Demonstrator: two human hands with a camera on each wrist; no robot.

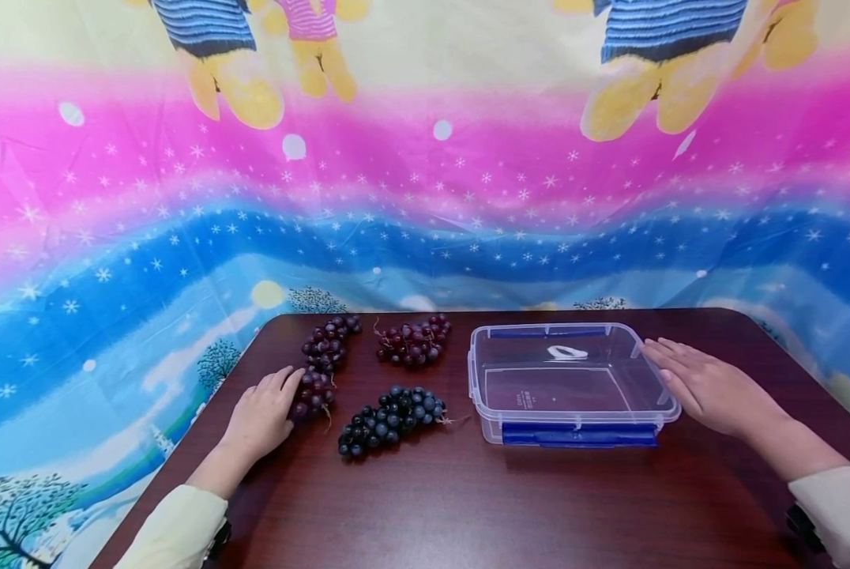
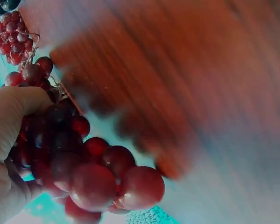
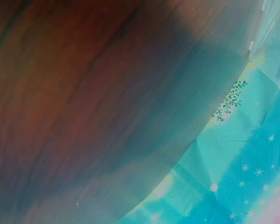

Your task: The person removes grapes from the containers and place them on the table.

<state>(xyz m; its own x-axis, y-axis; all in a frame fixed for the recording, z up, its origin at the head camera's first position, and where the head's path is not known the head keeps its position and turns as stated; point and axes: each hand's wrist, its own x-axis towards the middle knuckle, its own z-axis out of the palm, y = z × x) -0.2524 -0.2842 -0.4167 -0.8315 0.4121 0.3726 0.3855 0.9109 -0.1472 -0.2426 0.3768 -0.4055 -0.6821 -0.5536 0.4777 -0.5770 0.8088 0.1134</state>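
My left hand (image 1: pixel 260 415) is at the left side of the table, holding a bunch of dark red grapes (image 1: pixel 314 395). In the left wrist view its thumb (image 2: pixel 25 99) lies over the grapes (image 2: pixel 93 186), with fingers partly visible beneath them. Straight fingers of my right hand (image 1: pixel 712 387) rest against the right edge of a clear plastic food container (image 1: pixel 553 391). The container's lid is on, with a blue clasp (image 1: pixel 581 435) along the front. Only a sliver of fingertip shows at the edge of the right wrist view.
Behind the held bunch lies another dark red one (image 1: pixel 329 340), and a reddish bunch (image 1: pixel 412 341) sits to its right. A black bunch (image 1: pixel 393 423) lies nearer the front. Everything stands on a brown wooden table (image 1: pixel 425 506), before a printed cloth backdrop (image 1: pixel 425 174).
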